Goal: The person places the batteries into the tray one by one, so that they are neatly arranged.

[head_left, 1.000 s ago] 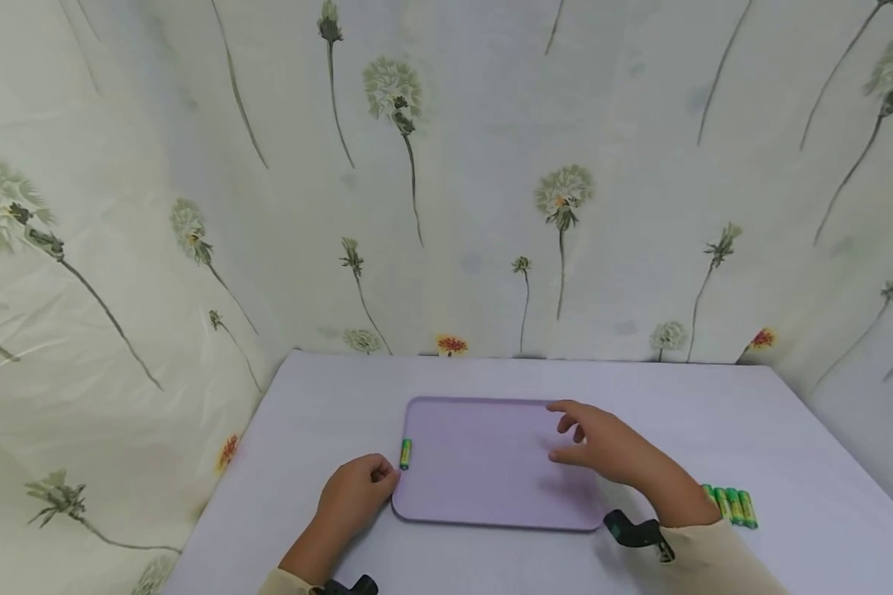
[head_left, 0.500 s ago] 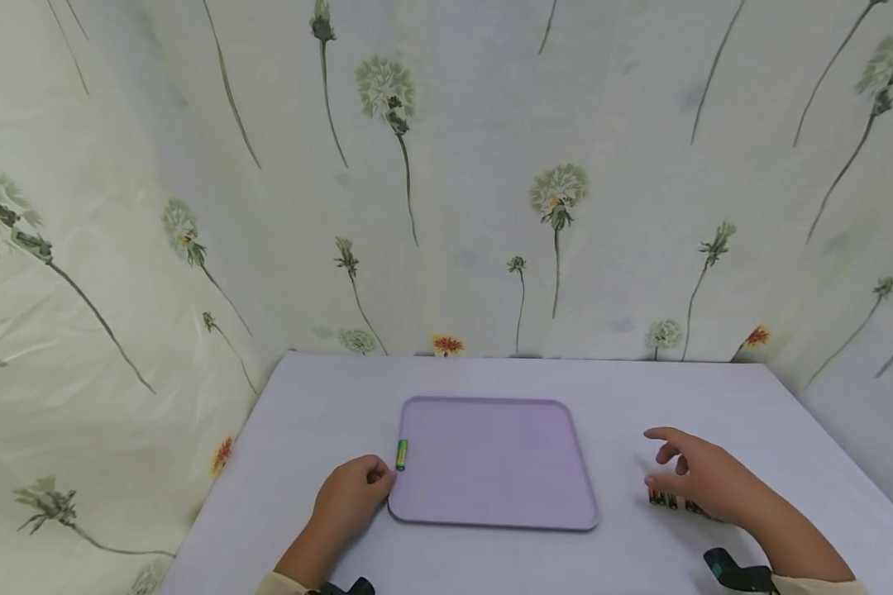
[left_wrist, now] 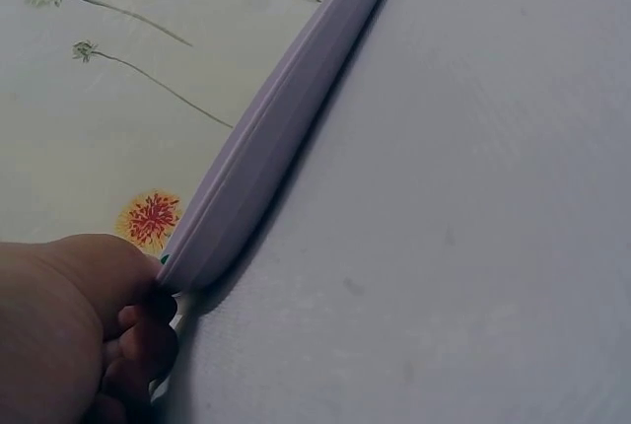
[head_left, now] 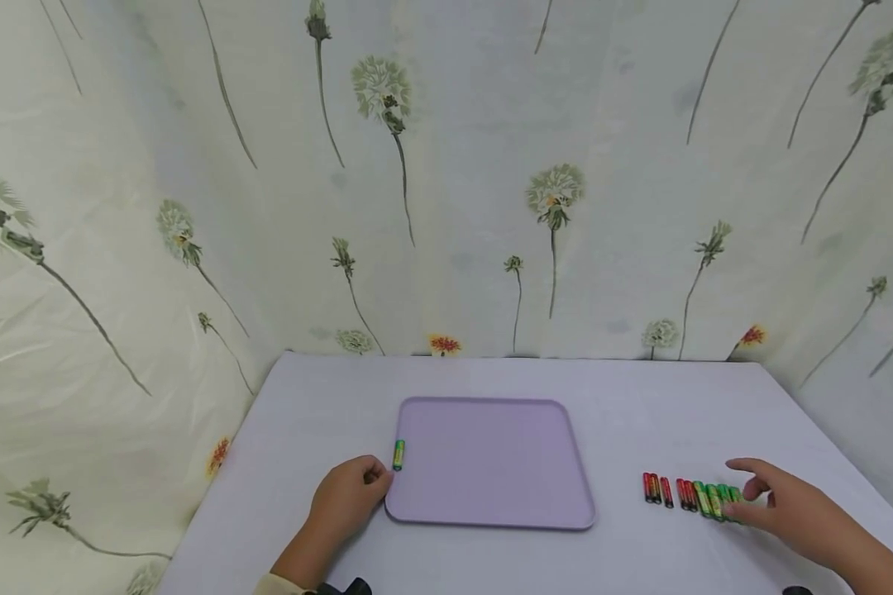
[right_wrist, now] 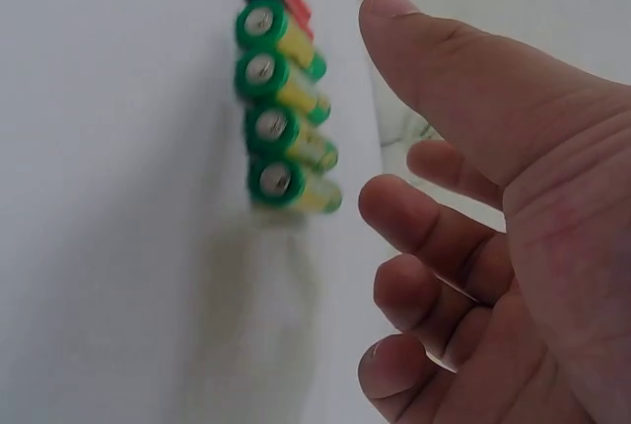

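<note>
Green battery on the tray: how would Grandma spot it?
Find the purple tray on the table. By its left edge, near the left hand, lies a green-and-yellow battery. It's alone; the other batteries line up near the right hand.

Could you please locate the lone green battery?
In the head view, the lone green battery lies at the left edge of the purple tray, near the left hand.

The head camera looks forward and down across the table [head_left: 491, 566]. Close up, the wrist cameras share with it the tray [left_wrist: 258, 143] (left) and batteries [right_wrist: 294, 87] (right).
</note>
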A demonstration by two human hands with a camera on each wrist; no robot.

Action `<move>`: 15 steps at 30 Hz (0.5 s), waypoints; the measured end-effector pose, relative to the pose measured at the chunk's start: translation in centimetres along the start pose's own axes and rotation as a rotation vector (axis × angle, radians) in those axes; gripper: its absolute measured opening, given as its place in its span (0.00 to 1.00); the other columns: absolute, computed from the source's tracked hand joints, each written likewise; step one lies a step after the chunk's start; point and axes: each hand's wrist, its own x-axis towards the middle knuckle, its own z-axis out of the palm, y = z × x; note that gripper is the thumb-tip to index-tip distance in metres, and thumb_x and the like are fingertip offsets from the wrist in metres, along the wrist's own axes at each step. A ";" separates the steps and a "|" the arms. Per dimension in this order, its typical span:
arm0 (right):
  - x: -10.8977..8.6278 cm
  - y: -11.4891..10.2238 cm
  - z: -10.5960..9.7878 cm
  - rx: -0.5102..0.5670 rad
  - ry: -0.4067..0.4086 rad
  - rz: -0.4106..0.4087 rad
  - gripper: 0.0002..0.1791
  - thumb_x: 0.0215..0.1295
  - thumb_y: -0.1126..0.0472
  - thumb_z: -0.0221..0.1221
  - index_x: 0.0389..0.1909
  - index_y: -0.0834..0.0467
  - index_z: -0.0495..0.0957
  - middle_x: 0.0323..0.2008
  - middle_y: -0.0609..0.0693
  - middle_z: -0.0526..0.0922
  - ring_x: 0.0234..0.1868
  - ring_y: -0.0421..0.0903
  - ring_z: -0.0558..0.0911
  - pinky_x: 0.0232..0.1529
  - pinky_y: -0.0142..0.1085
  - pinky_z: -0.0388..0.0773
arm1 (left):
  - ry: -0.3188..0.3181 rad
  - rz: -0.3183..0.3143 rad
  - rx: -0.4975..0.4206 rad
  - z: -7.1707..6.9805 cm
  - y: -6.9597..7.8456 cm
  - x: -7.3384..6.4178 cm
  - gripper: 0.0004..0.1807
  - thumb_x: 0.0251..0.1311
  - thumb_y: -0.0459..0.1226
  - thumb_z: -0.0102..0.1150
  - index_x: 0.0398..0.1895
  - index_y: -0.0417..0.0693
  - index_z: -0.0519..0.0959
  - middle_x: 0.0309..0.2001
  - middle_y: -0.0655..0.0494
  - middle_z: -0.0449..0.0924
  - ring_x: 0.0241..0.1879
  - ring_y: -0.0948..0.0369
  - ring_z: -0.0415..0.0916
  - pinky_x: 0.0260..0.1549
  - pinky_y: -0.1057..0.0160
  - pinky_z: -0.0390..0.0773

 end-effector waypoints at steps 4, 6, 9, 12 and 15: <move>-0.2 1.4 0.7 0.026 -0.030 0.026 0.47 0.63 0.40 0.70 0.71 0.67 0.65 0.42 0.48 0.79 0.40 0.46 0.75 0.37 0.41 0.72 | -0.004 -0.005 0.004 0.1 -0.1 0.0 0.11 0.66 0.50 0.67 0.28 0.62 0.80 0.23 0.66 0.75 0.25 0.63 0.69 0.28 0.61 0.67; -0.2 1.8 1.1 0.042 -0.054 0.029 0.47 0.63 0.41 0.71 0.70 0.68 0.65 0.41 0.48 0.79 0.40 0.46 0.76 0.39 0.42 0.74 | -0.002 -0.006 0.007 0.1 -0.2 0.1 0.11 0.66 0.50 0.67 0.27 0.62 0.80 0.23 0.66 0.75 0.25 0.63 0.69 0.28 0.61 0.67; -0.1 2.3 1.6 0.047 -0.061 0.020 0.47 0.62 0.41 0.71 0.70 0.69 0.65 0.39 0.47 0.78 0.40 0.46 0.76 0.39 0.41 0.74 | -0.002 -0.008 0.003 0.1 -0.2 0.1 0.11 0.66 0.50 0.67 0.27 0.61 0.80 0.23 0.66 0.75 0.25 0.63 0.69 0.27 0.61 0.66; -0.2 2.7 1.9 0.041 -0.049 0.005 0.47 0.63 0.41 0.71 0.70 0.68 0.65 0.39 0.47 0.77 0.39 0.43 0.75 0.37 0.38 0.72 | -0.007 -0.009 -0.002 0.2 -0.2 0.1 0.11 0.66 0.50 0.66 0.28 0.61 0.80 0.23 0.66 0.75 0.25 0.63 0.69 0.27 0.61 0.66; -0.3 3.0 2.1 0.034 -0.021 -0.014 0.46 0.63 0.41 0.71 0.70 0.68 0.66 0.38 0.46 0.75 0.35 0.38 0.73 0.34 0.34 0.69 | -0.012 -0.012 -0.005 0.2 -0.2 0.1 0.11 0.66 0.50 0.66 0.28 0.62 0.80 0.23 0.66 0.75 0.25 0.63 0.69 0.27 0.61 0.66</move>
